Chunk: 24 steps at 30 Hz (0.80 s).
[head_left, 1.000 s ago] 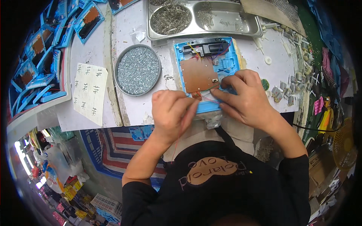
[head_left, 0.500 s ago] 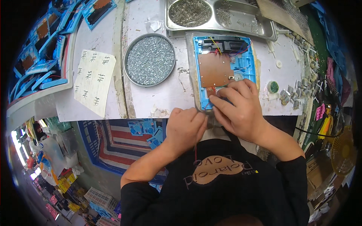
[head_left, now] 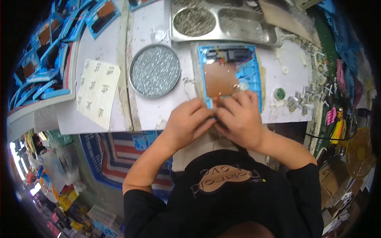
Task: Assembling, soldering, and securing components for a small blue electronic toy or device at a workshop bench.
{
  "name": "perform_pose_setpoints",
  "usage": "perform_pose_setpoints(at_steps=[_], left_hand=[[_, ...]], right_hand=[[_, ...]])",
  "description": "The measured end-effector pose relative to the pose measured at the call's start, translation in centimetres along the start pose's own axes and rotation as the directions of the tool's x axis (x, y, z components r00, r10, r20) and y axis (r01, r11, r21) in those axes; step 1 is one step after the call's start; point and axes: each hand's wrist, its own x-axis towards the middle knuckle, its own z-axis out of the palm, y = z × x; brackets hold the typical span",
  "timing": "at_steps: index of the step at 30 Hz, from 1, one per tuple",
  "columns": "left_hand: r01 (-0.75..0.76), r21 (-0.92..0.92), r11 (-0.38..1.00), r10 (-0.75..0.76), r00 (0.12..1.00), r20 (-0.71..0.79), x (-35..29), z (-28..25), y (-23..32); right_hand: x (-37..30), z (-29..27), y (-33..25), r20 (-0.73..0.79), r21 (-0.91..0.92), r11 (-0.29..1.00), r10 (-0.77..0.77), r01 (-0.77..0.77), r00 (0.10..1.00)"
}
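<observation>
The blue housing (head_left: 254, 79) lay on the counter (head_left: 145, 115), its brown circuit board (head_left: 218, 81) exposed and a black part (head_left: 237, 54) set along its twelve o'clock side. Both hands met at its corner near seven o'clock: the left hand (head_left: 189, 121) from outside that corner, the right hand (head_left: 243, 119) over the six o'clock edge, covering much of it. Their fingers were bent and drawn close together; what they pinched (blur and knuckles hid it) I could not tell.

Around the housing, room was tight at twelve, where a metal tray (head_left: 218, 27) of small parts stood just beyond it. A brownish sheet (head_left: 291, 22) overlapped that tray toward one o'clock. At nine sat a round dish (head_left: 155, 96) full of silvery screws (head_left: 154, 69), then a marked paper sheet (head_left: 97, 97). Farther out, between nine and ten, similar blue housings (head_left: 51, 87) were heaped. Between three and four lay a green round piece (head_left: 279, 93) and scattered grey pieces (head_left: 294, 103). Below the counter, toward eight, was a blue crate (head_left: 92, 154).
</observation>
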Motion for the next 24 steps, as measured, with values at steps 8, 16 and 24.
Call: perform_pose_setpoints(at_steps=[8, 16, 24], left_hand=[[-0.18, 0.025, 0.983, 0.179, 0.984, 0.015, 0.5, -0.9, -0.9], [-0.131, 0.004, 0.991, 0.129, 0.985, 0.115, 1.2, -1.2, -1.0], [-0.076, 0.026, 0.997, 0.072, 0.989, 0.131, 0.8, -0.9, -1.3]], right_hand=[[0.6, -15.3, 13.6, -0.338, 0.148, 0.921, 0.389, -0.36, 0.857], [18.7, -22.8, 30.0, -0.592, -0.487, 0.839, -0.114, -0.242, 0.798], [26.1, -23.9, 39.1, -0.528, -0.735, 0.546, -0.088, -0.403, 0.845]])
